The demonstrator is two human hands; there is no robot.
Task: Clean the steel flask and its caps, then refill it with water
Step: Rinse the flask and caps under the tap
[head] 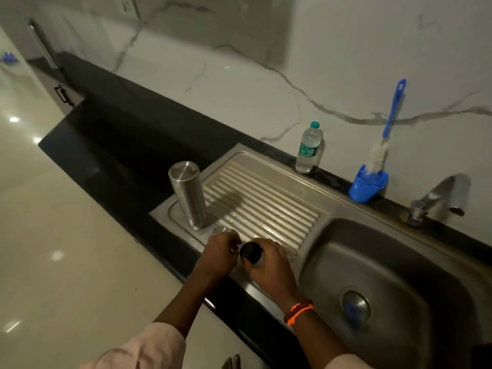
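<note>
White marble wall (332, 49) with grey veins runs from 10 to 3 o'clock. Black counter (127, 134) below it, diagonal from 10 toward 4. Steel sink (386, 262) set into the counter at 4 o'clock, ribbed drainboard (266, 198) near centre, tap (436, 198) at 3. Glossy cream floor (53, 262) fills 7 to 9, with ceiling-light glare spots. Cabinet with black handle (62, 95) at 10. Socket (125, 5) on the wall at 11. Light is dim overall.

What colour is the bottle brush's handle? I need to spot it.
Blue handle, clearest in the head view.
</note>
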